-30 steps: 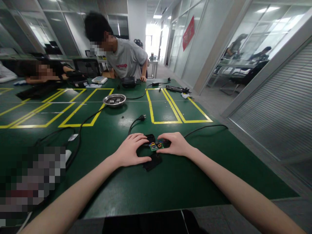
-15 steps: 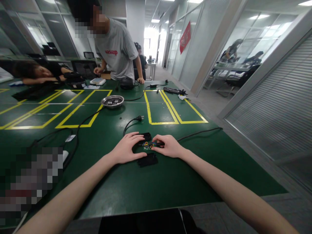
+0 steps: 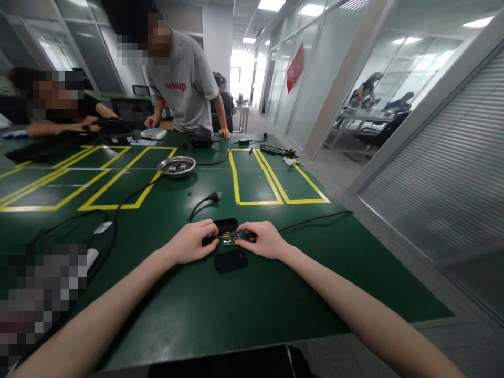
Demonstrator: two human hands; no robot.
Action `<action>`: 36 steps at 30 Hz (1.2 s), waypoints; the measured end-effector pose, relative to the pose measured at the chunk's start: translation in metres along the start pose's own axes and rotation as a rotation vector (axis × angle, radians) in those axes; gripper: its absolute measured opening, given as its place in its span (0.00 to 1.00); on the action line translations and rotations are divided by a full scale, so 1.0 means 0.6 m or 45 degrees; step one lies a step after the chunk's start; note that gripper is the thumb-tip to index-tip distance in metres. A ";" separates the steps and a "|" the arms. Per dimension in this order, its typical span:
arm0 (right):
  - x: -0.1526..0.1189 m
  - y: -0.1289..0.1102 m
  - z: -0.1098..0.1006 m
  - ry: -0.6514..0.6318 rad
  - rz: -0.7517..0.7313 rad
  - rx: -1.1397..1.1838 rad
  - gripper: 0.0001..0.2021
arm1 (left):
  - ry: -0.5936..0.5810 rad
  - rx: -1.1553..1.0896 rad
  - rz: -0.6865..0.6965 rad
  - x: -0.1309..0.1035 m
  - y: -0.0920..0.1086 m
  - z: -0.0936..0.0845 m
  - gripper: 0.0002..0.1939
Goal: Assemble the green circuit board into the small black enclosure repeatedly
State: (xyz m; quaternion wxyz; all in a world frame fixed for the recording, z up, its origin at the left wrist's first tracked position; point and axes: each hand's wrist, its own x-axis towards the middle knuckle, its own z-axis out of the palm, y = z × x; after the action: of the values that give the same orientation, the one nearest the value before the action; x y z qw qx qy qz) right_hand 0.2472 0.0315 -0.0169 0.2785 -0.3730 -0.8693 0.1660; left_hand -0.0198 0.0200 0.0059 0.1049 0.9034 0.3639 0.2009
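A small green circuit board (image 3: 229,239) with coloured parts is held between my hands, just above the table. My right hand (image 3: 264,239) pinches its right end, where a black cable meets it. At the other end, my left hand (image 3: 192,241) has its thumb and fingers closed around the black cord beside the board. Behind the board lies one half of a black plastic casing (image 3: 226,226), partly covered by my left fingers. The second black casing half (image 3: 231,261) lies in front, touched by neither hand.
A black plug (image 3: 214,196) lies beyond my left hand. Farther off stand a metal bowl (image 3: 176,167) with small metal parts and a folded black tripod (image 3: 277,150). Yellow tape marks the green table (image 3: 299,294). Two people are at the far side; cables run left and right.
My left fingers, spread beside the board before, have drawn in around the cord at its left end. My right hand keeps its pinch. The person at far left has raised their head.
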 end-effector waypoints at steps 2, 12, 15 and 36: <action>0.002 -0.001 -0.002 -0.030 -0.003 -0.013 0.11 | -0.069 0.005 -0.022 0.000 0.002 -0.003 0.07; 0.011 0.002 -0.045 -0.384 0.098 -0.385 0.19 | -0.194 -0.215 -0.360 -0.003 -0.005 -0.021 0.21; 0.008 0.022 -0.062 -0.388 0.167 -0.318 0.25 | -0.262 -0.560 -0.491 -0.001 -0.004 -0.031 0.26; -0.004 0.039 -0.070 -0.458 0.171 0.649 0.33 | -0.781 -1.147 -0.467 -0.004 -0.005 -0.052 0.19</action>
State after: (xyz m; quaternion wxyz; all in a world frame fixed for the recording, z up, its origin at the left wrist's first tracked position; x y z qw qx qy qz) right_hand 0.2872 0.0488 0.0037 0.1933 -0.3125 -0.8086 0.4596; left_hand -0.0369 0.0219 0.0322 0.6132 0.7087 0.3461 0.0432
